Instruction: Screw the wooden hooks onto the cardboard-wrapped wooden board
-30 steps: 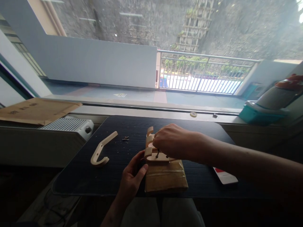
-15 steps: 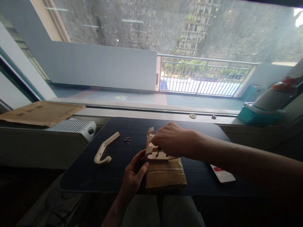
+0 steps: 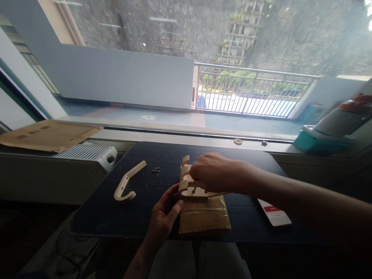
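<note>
My right hand point(image 3: 210, 170) is closed in a fist over a screwdriver point(image 3: 194, 189). Only its short dark shaft shows below the fingers; the handle is hidden. The shaft stands at a hole in the nearest pale wooden hook point(image 3: 199, 192). That hook lies on a brown box wrapped in clear tape point(image 3: 203, 217), beside other curved wooden hooks point(image 3: 185, 161) partly covered by my right hand. Against the box's left side my left hand point(image 3: 165, 209) is closed, thumb in front and fingers near the hook's curled end.
On the dark table point(image 3: 95, 217) lie a loose wooden hook point(image 3: 124, 184), several screws point(image 3: 156, 169) and small crumbs. A white and red card or box point(image 3: 274, 212) rests under my right forearm. Behind are a radiator point(image 3: 90, 151), a tape roll point(image 3: 238, 142) and a teal bin point(image 3: 316, 141).
My right fist has shifted slightly and tilted, with the screwdriver still at the same hook. My left hand stays in place. The view has moved slightly.
</note>
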The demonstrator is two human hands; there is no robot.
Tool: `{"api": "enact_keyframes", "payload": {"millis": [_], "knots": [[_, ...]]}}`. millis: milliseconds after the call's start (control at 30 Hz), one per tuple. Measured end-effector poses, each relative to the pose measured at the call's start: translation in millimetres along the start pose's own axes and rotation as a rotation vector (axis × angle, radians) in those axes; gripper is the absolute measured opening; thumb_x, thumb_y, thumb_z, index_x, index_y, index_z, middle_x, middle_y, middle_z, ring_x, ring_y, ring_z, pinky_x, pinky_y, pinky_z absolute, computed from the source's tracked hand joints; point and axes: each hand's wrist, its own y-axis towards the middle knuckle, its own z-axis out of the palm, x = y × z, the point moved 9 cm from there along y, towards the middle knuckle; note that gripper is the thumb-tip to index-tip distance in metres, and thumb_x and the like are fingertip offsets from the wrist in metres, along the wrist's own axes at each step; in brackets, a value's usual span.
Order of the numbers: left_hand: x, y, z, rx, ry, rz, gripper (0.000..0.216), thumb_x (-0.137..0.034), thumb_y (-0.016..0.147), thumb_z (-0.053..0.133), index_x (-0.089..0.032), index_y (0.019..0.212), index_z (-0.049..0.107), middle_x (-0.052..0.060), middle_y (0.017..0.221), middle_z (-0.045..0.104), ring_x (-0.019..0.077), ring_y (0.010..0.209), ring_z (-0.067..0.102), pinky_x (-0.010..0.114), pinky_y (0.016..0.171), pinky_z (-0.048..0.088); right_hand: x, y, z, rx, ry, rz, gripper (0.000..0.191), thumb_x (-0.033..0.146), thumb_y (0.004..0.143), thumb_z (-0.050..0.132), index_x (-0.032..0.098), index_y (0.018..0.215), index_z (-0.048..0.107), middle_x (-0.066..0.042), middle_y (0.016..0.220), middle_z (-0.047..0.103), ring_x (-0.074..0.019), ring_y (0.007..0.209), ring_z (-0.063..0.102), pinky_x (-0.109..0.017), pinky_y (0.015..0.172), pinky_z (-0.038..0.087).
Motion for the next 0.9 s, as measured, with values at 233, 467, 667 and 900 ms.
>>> {"api": "enact_keyframes", "payload": {"millis": [233, 467, 667, 900], "knots": [[-0.8, -0.4, 0.1, -0.011, 0.006, 0.014, 0.052, -0.034, 0.072, 0.068, -0.017, 0.119, 0.054, 0.01, 0.117, 0.063, 0.0292, 0.113, 0.055, 0.037, 0.091, 0.047, -12.6, -7.5, -0.6, 0.006, 0.019, 0.091, 0.025, 0.029, 0.083, 0.05, 0.014, 0.095, 0.065, -0.009, 0.076, 0.066, -0.0189, 0.069, 0.06, -0.028, 0.057, 0.037], [-1.2, 0.4, 0.3, -0.003, 0.016, 0.032, 0.05, -0.034, 0.074, 0.067, -0.019, 0.12, 0.054, 0.009, 0.118, 0.063, 0.0287, 0.114, 0.055, 0.036, 0.092, 0.046, 6.3, -13.3, -8.0, -0.006, -0.091, 0.024, 0.016, 0.011, 0.077, 0.055, 0.016, 0.087, 0.066, -0.008, 0.08, 0.066, -0.0175, 0.067, 0.059, -0.027, 0.053, 0.037], [4.5, 3.0, -2.2, 0.013, 0.018, 0.044, 0.049, -0.033, 0.074, 0.068, -0.02, 0.119, 0.055, 0.008, 0.117, 0.064, 0.0281, 0.112, 0.056, 0.036, 0.093, 0.047, 15.4, -7.8, -5.0, 0.001, -0.097, -0.095, 0.017, 0.005, 0.076, 0.054, 0.014, 0.083, 0.067, -0.006, 0.082, 0.067, -0.0167, 0.072, 0.06, -0.026, 0.051, 0.035], [-0.3, 1.8, -3.7, -0.027, 0.025, 0.056, 0.048, -0.033, 0.07, 0.07, -0.02, 0.115, 0.06, 0.007, 0.112, 0.066, 0.0268, 0.109, 0.058, 0.033, 0.091, 0.048, 7.2, 1.5, -2.2, 0.017, -0.039, -0.035, 0.012, 0.012, 0.077, 0.055, 0.013, 0.073, 0.067, -0.006, 0.068, 0.065, -0.0149, 0.061, 0.058, -0.026, 0.049, 0.034]]}}
